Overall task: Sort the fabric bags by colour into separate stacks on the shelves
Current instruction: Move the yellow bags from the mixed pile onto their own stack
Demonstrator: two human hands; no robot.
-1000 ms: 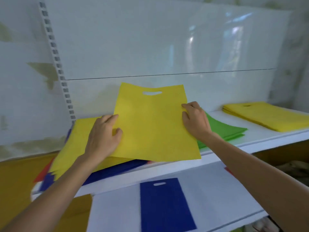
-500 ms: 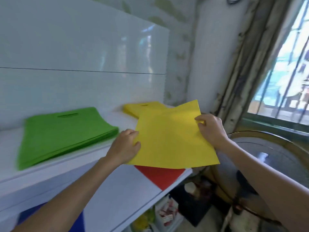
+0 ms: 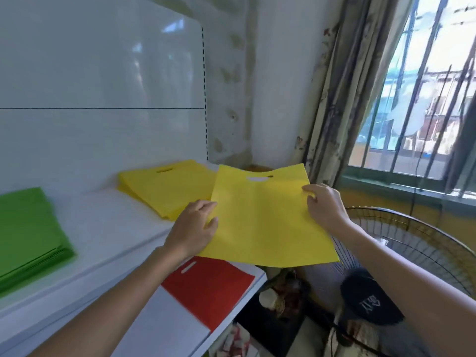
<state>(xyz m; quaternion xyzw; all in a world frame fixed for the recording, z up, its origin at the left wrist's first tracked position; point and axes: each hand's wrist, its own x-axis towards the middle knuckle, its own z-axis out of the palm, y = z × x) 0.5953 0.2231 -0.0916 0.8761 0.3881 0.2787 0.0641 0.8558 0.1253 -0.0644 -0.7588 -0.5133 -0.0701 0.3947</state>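
Yellow bag [image 3: 268, 220] is up in the air, held nearly flat between both hands, just to the right of the yellow stack [image 3: 164, 186] and partly past the end of the shelves. A second ago it was being lifted off a mixed pile further left, with blue and green bags under it. Since then the person has turned right and carried it past the green stack [image 3: 28, 228]. Half a second ago it hid most of the yellow stack; now the stack shows almost whole, with only its near corner behind the bag. I think the colour is already matched, and all that is left for this bag is to lay it on top.

The top shelf [image 3: 110, 228] is white, smooth and hard, with a shiny panel behind it. The green stack is thick, with many thin sheets, and thin lines show along its side, though it is blurry. The held bag is thin and dull, not shiny. It is stiff enough to stay flat, with only a soft bend. The yellow stack is lower, and its edges do not line up neatly. One red bag [image 3: 211, 284] lies flat on the lower shelf [image 3: 159, 325].

The left hand [image 3: 193, 228] pinches the bag's left edge, thumb on top. The right hand [image 3: 323, 204] grips the right edge near the top, fingers curled over it. Each bag has a small rounded slot cut in as a handle — the held bag's slot points away, the same way as the stack's.
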